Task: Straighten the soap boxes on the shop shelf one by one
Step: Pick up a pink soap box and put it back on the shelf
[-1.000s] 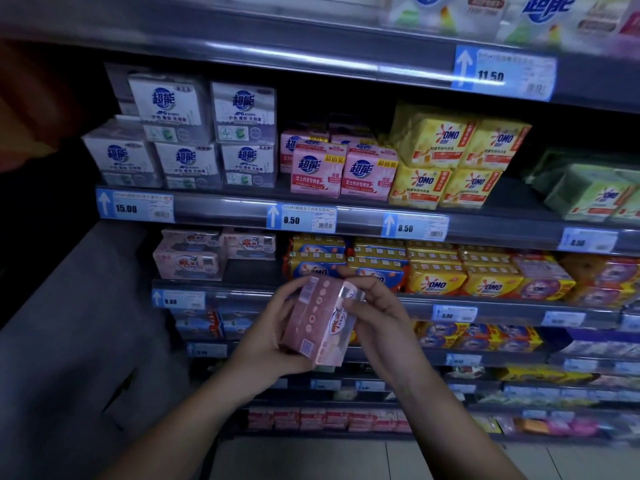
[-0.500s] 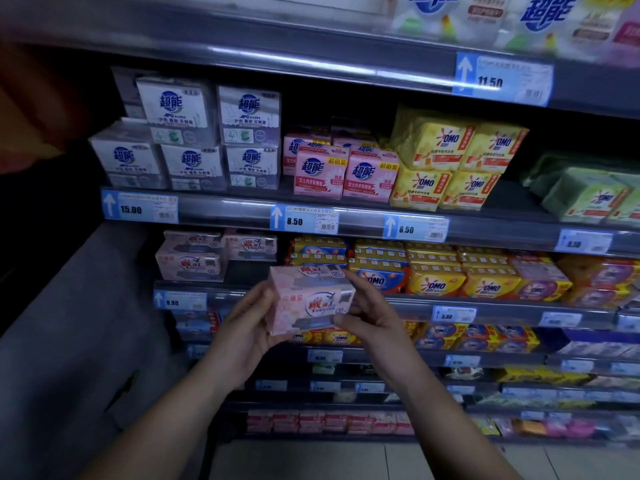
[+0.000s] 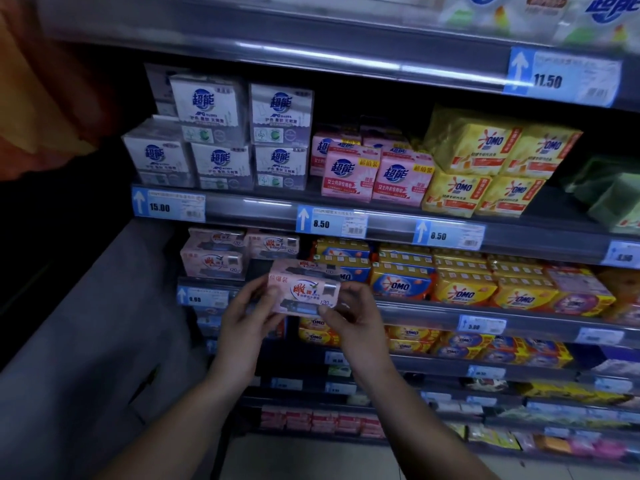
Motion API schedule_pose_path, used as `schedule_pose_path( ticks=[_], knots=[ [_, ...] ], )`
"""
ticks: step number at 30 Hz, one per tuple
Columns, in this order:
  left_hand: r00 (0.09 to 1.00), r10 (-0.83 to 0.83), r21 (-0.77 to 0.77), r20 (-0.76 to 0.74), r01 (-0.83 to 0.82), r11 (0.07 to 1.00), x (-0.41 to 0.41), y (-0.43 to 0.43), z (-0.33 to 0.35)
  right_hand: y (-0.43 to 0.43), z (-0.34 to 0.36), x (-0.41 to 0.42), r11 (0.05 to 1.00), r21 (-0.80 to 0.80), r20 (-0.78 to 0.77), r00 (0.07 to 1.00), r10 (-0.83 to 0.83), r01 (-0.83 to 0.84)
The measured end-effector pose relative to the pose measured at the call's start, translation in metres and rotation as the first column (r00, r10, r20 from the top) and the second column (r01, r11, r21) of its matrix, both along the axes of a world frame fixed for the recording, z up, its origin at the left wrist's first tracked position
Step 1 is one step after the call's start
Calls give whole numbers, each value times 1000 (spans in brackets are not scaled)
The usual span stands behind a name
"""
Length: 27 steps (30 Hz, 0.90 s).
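Midway, by the look of it: gripping one pink soap box level by its ends, with left hand and right hand curled round them, just before the shelf lip, not yet set beside the matching boxes, crooked yellow packs above left to do.

I am facing a tall shop shelf, and blue price tags are sitting along its grey edges. The light is looking dim, a grey panel is standing on my left, and pale floor is showing below.
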State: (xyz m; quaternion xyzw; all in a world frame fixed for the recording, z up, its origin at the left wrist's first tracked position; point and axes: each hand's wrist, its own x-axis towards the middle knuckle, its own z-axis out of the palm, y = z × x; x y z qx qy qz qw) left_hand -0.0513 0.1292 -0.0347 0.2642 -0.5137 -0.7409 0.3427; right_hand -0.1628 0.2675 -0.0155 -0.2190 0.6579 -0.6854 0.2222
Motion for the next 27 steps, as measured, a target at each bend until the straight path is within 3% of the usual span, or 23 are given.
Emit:
schedule_pose_path(
  ticks=[3,7,11,18,22,27],
  knots=[
    [991,94,-177,99,-75,981,-2,-18,-7,-23,3,6,998,67,-51,999,18,-15],
    [961,224,-238,165,-181,954,-10,-39,-15,-46,8,10,981,183,-54,995,81,-70],
    [923,281,-401,264,-160,902,-16,-53,-26,-53,6,9,972,192,12,991,132,-132],
    [893,371,-410,256,-247,878,-35,-57,-32,-55,-1,-1,963,219,91,986,137,-154],
    [805,524,-441,278,-377,814,-43,-58,-31,-57,-4,-4,951,247,107,980,165,-187],
    [774,556,-482,303,-379,790,-45,-59,-27,-50,-7,-10,948,237,133,973,186,-214]
  ],
)
